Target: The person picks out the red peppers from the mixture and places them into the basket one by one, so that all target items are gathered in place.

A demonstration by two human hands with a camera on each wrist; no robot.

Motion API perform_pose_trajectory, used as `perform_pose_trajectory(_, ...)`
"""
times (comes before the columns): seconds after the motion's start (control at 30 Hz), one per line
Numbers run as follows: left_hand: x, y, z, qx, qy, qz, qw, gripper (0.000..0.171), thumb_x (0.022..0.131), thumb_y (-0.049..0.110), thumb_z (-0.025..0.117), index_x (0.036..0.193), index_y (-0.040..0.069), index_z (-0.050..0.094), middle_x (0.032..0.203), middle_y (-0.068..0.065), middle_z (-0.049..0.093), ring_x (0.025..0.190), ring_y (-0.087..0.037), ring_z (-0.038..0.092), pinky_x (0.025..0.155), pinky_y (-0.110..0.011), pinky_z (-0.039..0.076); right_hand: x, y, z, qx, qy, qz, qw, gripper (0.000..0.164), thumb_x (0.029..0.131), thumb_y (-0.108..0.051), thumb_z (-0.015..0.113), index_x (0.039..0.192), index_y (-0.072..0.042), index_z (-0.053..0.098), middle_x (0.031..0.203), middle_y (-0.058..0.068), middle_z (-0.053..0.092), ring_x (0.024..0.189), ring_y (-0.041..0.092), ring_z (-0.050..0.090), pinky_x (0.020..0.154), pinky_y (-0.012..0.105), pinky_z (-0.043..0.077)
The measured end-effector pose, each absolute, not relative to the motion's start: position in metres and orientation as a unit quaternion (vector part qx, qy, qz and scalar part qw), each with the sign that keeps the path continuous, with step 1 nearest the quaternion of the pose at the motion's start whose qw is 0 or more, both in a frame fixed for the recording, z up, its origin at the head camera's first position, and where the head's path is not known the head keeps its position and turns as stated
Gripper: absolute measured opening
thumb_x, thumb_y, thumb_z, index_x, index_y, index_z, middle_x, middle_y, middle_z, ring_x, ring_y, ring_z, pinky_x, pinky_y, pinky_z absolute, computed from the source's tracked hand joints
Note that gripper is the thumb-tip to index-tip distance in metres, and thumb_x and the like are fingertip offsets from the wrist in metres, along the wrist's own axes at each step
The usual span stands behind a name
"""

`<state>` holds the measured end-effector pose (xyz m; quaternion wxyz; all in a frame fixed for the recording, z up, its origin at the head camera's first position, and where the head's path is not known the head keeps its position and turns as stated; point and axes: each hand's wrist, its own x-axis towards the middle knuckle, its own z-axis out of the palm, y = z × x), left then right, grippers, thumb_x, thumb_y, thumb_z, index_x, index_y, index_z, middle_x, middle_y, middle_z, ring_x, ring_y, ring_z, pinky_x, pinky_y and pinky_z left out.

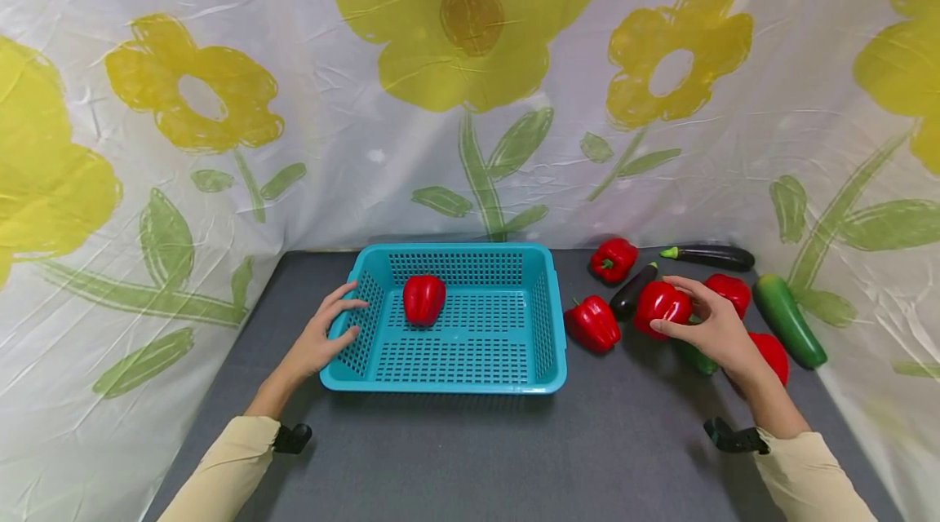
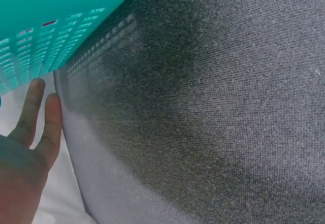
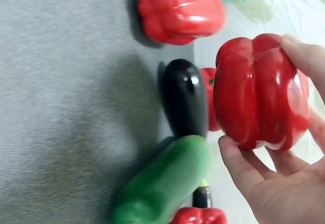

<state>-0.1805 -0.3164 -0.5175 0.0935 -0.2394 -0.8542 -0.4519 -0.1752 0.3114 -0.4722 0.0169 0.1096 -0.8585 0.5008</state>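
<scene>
My right hand grips a red bell pepper between thumb and fingers. In the right wrist view that pepper is up off the grey table, above an eggplant and a green cucumber-like vegetable. At the left side of a blue-green plastic basket, my left hand has its fingers spread along the rim; whether they touch it I cannot tell. The left wrist view has two of its fingers extended beside the slotted wall. One red bell pepper lies inside the basket, toward the back left.
Right of the basket lie more red bell peppers, an eggplant, another eggplant at the back and a long green vegetable near the right edge. A flowered white sheet hangs behind the grey table.
</scene>
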Motion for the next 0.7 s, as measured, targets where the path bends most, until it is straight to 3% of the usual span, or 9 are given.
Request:
perform_pose_trajectory(0.2, -0.180, -0.316, -0.516, -0.240, -0.853, -0.455, 0.089, 0.038, 0.090, -0.011, 0.065, 0.127, -0.007, 0.060, 0.157, -0.027, 0.029, 0.144, -0.049, 0.020, 0.101, -0.075, 0.022, -0.182, 0.310, -0.467, 0.121, -0.853, 0.507, 0.027, 0.068, 0.089, -0.016, 0.080, 0.150, -0.015, 0.050, 0.134, 0.014, 0.056, 0.107, 0.021, 0.059, 0.078, 0.027, 0.055)
perform_pose_trajectory(0.53, -0.181, -0.316, -0.518, -0.237, -0.853, -0.457, 0.087, 0.040, 0.089, -0.011, 0.066, 0.128, -0.005, 0.061, 0.157, -0.026, 0.029, 0.144, -0.049, 0.021, 0.101, -0.075, 0.023, -0.188, 0.303, -0.458, 0.121, -0.854, 0.506, 0.031, 0.068, 0.089, -0.016, 0.081, 0.149, -0.013, 0.051, 0.137, 0.012, 0.055, 0.108, 0.020, 0.059, 0.077, 0.026, 0.054)
perform_pose_trajectory(0.7, -0.179, -0.316, -0.516, -0.235, -0.853, -0.457, 0.086, 0.039, 0.090, -0.010, 0.066, 0.128, -0.005, 0.061, 0.158, -0.024, 0.029, 0.145, -0.047, 0.020, 0.102, -0.074, 0.022, -0.191, 0.299, -0.453, 0.112, -0.855, 0.506, 0.029, 0.066, 0.088, -0.017, 0.082, 0.147, -0.017, 0.053, 0.139, 0.008, 0.053, 0.110, 0.018, 0.059, 0.079, 0.023, 0.053)
